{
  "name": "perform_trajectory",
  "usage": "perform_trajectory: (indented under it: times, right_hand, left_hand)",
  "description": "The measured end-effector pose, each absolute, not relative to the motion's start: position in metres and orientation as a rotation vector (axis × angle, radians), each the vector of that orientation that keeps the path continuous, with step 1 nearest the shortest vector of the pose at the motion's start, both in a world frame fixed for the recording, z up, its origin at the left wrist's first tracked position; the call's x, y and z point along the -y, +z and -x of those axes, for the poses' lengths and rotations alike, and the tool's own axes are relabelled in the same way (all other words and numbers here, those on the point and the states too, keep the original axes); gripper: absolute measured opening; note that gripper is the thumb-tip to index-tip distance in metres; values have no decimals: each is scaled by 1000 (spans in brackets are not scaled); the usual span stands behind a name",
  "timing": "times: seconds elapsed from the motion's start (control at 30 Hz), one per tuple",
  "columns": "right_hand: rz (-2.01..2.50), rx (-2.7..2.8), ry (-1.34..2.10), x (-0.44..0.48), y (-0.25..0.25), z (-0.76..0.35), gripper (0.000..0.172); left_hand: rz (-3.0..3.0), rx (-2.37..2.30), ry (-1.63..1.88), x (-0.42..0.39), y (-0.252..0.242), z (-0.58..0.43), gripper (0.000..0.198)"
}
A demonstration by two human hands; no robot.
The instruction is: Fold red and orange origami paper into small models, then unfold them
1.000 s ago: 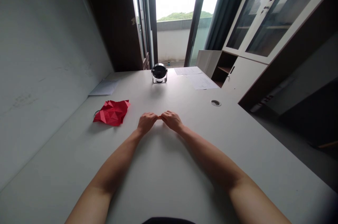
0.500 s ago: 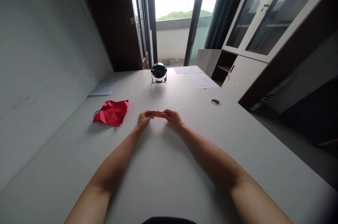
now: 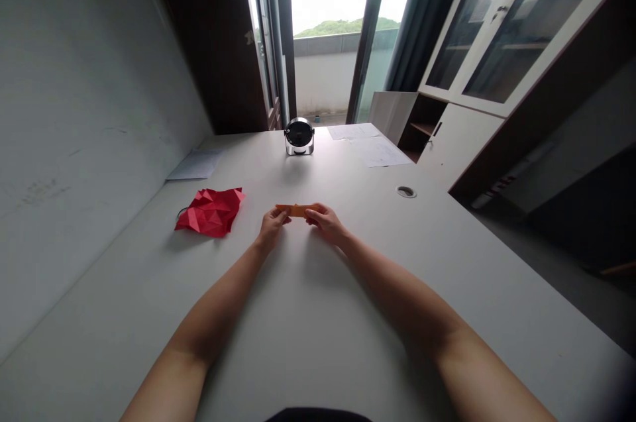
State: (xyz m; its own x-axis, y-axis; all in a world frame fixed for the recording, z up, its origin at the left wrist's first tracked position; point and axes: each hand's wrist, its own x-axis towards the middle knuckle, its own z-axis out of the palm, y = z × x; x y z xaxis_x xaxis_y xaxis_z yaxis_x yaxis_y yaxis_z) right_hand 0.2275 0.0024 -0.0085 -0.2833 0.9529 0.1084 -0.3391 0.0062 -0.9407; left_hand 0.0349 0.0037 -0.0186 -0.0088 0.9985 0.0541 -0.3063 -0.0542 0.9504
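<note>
Farther from us and more fully bared than a second ago, the folded orange paper strip (image 3: 299, 211) now shows between our fingers, where earlier our knuckles nearly hid it. We have drawn our hands a little apart, while the crumpled red paper (image 3: 209, 212) lies where it was.

Our left hand (image 3: 271, 223) pinches the strip near one end, its tip poking past the fingertips; our right hand (image 3: 328, 222) pinches the other end, thumb towards us. We hold it crosswise over the white desk (image 3: 298, 342).

Taking the strip as the dial's centre, we see the red sheet at nine o'clock, creased into facets, and a stack of papers (image 3: 195, 165) at ten. At twelve stands a round black device (image 3: 299, 134) on a silver bracket. White sheets (image 3: 390, 152) lie towards two, and a round cable hole (image 3: 406, 192) opens near three.

At two o'clock, beyond the desk, the lower cupboard (image 3: 428, 110) has one door swung open on a brown shelf. Above it, the glass-front cabinet (image 3: 477, 51) is closed; we see shelving behind the panes but cannot make out its contents.
</note>
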Motion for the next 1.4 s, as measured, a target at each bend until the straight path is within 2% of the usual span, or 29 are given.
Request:
perform_trajectory:
  times: [0.33,0.57,0.73,0.87,1.1,1.4]
  right_hand:
    - [831,1403,1414,0,-9,-226,39]
    - [829,1460,1480,3,-2,-229,45]
    - [794,1471,1476,4,-3,-228,38]
    - [825,1467,1451,3,-5,-227,39]
    - [871,1414,1371,-2,-10,-224,45]
    - [883,1531,1290,-3,-12,-229,43]
  left_hand:
    - [-1318,-1000,1200,5,-7,-36,39]
    - [-1295,-976,1151,5,-5,-34,44]
    - [-1336,-986,1131,4,-7,-32,42]
    - [-1398,-980,1066,4,-7,-29,40]
    - [-1263,-1012,1255,-2,-17,-32,41]
    - [-1363,-1126,1222,-3,-26,-36,41]
